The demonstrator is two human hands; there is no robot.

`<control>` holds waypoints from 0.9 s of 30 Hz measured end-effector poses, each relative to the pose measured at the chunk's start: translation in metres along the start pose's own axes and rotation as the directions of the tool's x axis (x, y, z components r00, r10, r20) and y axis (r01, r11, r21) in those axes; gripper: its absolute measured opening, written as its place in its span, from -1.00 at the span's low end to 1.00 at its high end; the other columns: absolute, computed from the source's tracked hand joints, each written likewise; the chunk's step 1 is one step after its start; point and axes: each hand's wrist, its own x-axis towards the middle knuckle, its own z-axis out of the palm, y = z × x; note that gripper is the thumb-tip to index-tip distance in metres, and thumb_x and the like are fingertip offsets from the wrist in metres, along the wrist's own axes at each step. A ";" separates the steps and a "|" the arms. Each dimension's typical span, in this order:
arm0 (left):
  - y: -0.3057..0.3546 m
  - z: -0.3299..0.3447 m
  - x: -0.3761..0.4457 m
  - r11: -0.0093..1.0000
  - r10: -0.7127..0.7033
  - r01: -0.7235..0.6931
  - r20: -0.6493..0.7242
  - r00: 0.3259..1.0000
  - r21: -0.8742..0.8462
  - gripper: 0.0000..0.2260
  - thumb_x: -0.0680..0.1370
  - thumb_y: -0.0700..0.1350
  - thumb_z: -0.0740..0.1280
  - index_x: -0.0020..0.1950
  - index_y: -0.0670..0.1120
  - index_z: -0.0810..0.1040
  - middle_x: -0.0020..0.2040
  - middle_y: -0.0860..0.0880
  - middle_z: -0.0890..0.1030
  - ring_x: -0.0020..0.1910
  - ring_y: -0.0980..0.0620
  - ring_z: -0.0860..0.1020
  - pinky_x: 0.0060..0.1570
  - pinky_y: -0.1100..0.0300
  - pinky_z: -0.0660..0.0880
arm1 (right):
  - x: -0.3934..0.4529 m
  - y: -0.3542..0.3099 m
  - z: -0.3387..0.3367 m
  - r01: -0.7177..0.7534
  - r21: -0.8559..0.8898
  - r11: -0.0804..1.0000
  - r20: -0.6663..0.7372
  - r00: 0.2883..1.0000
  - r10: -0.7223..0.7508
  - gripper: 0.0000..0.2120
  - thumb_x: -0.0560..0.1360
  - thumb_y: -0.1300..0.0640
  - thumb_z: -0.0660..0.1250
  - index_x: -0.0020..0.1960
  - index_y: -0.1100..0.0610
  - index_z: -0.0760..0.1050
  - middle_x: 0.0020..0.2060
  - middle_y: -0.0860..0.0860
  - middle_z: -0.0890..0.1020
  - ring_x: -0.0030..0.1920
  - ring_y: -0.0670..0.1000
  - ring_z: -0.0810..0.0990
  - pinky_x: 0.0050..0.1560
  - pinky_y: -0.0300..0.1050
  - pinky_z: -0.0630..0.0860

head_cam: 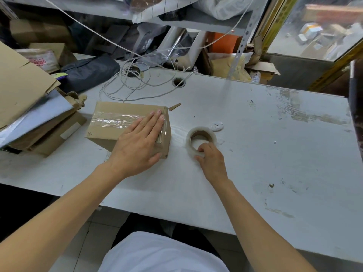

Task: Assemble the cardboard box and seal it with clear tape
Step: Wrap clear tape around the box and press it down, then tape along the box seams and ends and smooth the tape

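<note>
A closed brown cardboard box (110, 122) lies on the white table (255, 146), left of centre. A strip of clear tape runs along its top seam and down its right end. My left hand (139, 144) lies flat on the box's top right part, fingers together, pressing the tape. Just right of the box sits a roll of clear tape (200, 141) flat on the table. My right hand (211, 160) grips the roll's near edge, fingers curled over the rim.
A stack of flat cardboard and grey mailers (35, 107) fills the left edge. A white cable (127, 83) coils behind the box near a cable hole (178, 82). A small cardboard scrap (174, 107) and a white disc (217, 126) lie nearby. Cluttered shelves stand behind.
</note>
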 end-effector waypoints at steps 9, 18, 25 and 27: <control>-0.014 -0.016 0.006 0.988 0.105 -0.101 0.030 0.994 -0.118 -0.12 0.45 0.26 0.30 0.61 -0.14 0.04 0.62 -0.12 0.09 0.58 -0.10 0.11 0.47 -0.03 0.23 | -0.034 -0.111 0.001 0.006 0.461 0.887 -0.350 0.920 0.175 -0.88 0.51 0.19 0.41 0.04 0.15 0.59 -0.05 0.00 0.62 -0.13 -0.10 0.60 -0.07 -0.24 0.55; -0.094 -0.035 0.055 0.890 0.309 -0.166 0.293 0.905 -0.423 -0.27 0.35 0.47 0.25 0.49 0.41 0.13 0.35 -0.06 0.32 0.28 -0.10 0.35 0.29 -0.05 0.32 | -0.019 -0.182 0.025 -0.211 0.717 0.664 -0.240 0.820 0.520 -0.61 0.43 -0.02 0.49 0.16 0.02 0.43 -0.04 -0.05 0.55 0.01 -0.06 0.55 -0.01 -0.20 0.51; -0.099 -0.002 0.033 0.533 0.217 -0.004 0.132 0.967 -0.846 -0.43 0.36 0.08 0.58 0.31 0.20 0.45 0.24 0.04 0.36 0.19 0.22 0.43 0.06 0.30 0.53 | 0.002 -0.163 0.006 -0.087 0.766 0.637 -0.217 0.898 0.384 -0.76 0.52 0.22 0.33 0.06 -0.11 0.55 -0.03 -0.11 0.62 0.03 -0.10 0.57 0.03 -0.24 0.48; -0.089 0.010 0.023 0.372 0.144 0.011 0.070 0.987 -0.928 -0.42 0.29 0.04 0.60 0.26 0.18 0.49 0.26 0.06 0.39 0.23 0.29 0.41 0.07 0.37 0.50 | 0.008 -0.163 0.004 -0.084 0.733 0.675 -0.194 0.926 0.325 -0.75 0.47 0.20 0.28 -0.01 -0.13 0.58 0.00 -0.10 0.64 -0.01 -0.09 0.56 0.02 -0.20 0.47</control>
